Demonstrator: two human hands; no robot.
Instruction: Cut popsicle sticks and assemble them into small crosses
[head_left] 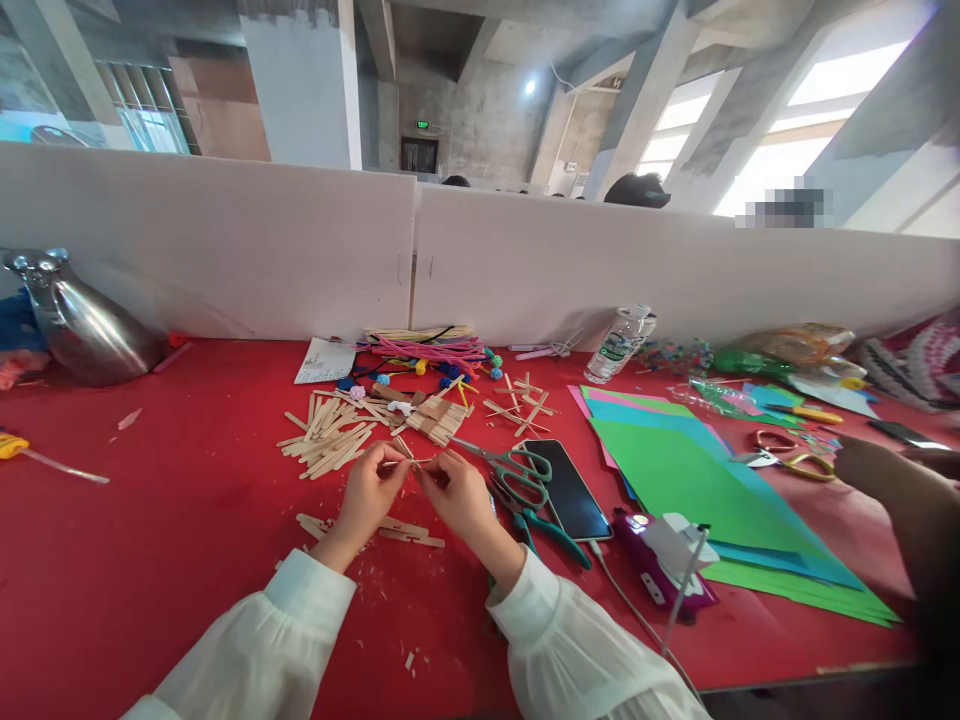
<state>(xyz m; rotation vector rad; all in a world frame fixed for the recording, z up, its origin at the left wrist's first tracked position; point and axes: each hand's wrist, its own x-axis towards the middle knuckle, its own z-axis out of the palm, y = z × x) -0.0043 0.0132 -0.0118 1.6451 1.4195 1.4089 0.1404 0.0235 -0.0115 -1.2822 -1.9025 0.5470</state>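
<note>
My left hand [369,497] and my right hand [459,495] meet over the red table [150,560], each pinching an end of a thin wooden stick [411,462] held level between them. Both wear white sleeves. A pile of loose craft sticks [330,435] lies just beyond my left hand. Broken stick pieces [405,532] rest under my hands. Green-handled scissors [517,470] lie right of my right hand, next to a black phone [568,490].
Coloured paper sheets [690,480] spread at the right, with a purple glue gun [660,560] and its cable in front. A plastic bottle [619,343], pipe cleaners [435,348] and a white partition [300,250] stand behind. Another person's arm [907,500] reaches in at the right edge.
</note>
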